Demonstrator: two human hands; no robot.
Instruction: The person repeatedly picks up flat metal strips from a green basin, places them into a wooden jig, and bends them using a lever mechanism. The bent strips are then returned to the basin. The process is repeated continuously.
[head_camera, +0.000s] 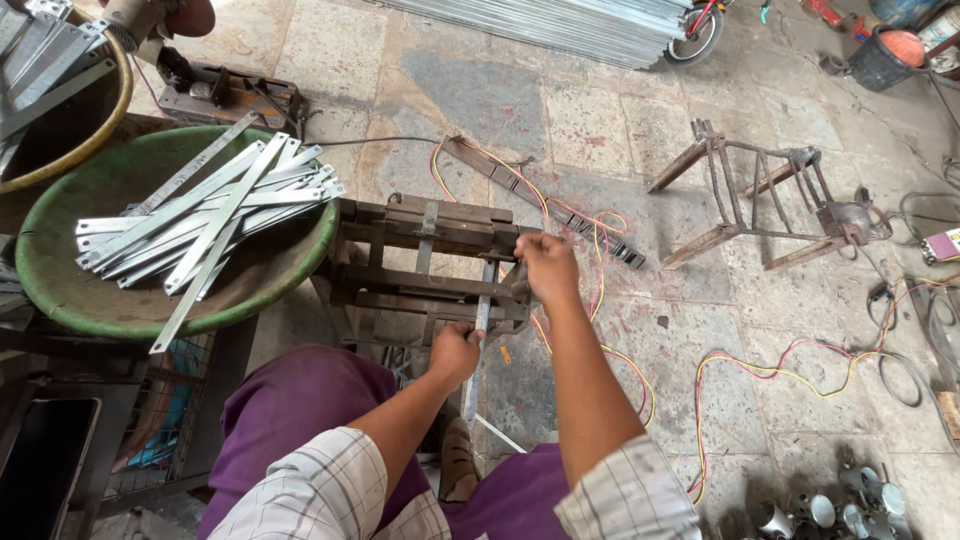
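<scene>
Metal strip (481, 318), a flat grey bar, lies lengthwise across the dark wooden jig (420, 262) at the centre of the frame, its near end running down toward the lower middle. Left hand (455, 352) is closed around the strip's near part, just below the jig's front edge. Right hand (546, 268) is curled over the jig's right side beside the strip's upper part; whether it clamps the strip itself or a part of the jig cannot be told. Green basin (60, 290), at the left of the frame, holds a heap of similar strips (205, 222). Coloured wires (770, 372) trail over the paved floor (600, 120) at right, near a rusty metal frame (760, 200). The step in hand appears to be seating one strip in the jig. Any next move calls for the strip held flat and square to the jig, with both hands steady.
</scene>
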